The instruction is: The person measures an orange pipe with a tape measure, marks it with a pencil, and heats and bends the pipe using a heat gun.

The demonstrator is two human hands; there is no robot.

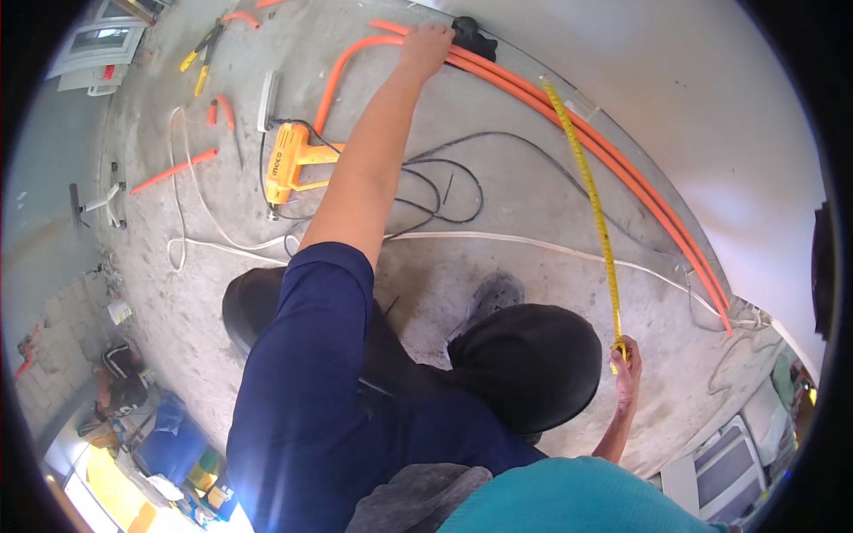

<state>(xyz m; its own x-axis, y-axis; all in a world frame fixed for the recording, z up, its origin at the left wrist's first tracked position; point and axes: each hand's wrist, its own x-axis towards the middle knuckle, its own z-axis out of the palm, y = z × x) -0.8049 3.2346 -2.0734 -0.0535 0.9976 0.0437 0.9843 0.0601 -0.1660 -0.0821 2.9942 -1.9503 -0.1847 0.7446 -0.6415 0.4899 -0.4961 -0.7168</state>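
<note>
My left arm reaches far forward, and my left hand [427, 49] is closed around the orange pipes [569, 123] at their far end, beside a black object [474, 39] whose kind I cannot make out. One of the pipes bends round in a curve left of that hand. Low on the right, my right hand [627, 366] grips the case end of a yellow tape measure [593, 191]. Its blade is drawn out away from me, crossing over the long straight pipes, with the tip just past them. Most of the case is hidden by my fingers.
A yellow heat gun [286, 164] lies on the concrete floor, its black cable [480, 191] looping rightward. A white cord [498, 236] crosses the floor. Yellow-handled pliers [203, 58], a white power strip [267, 100] and short orange pipe pieces [173, 171] lie left. A wall [693, 115] borders the pipes.
</note>
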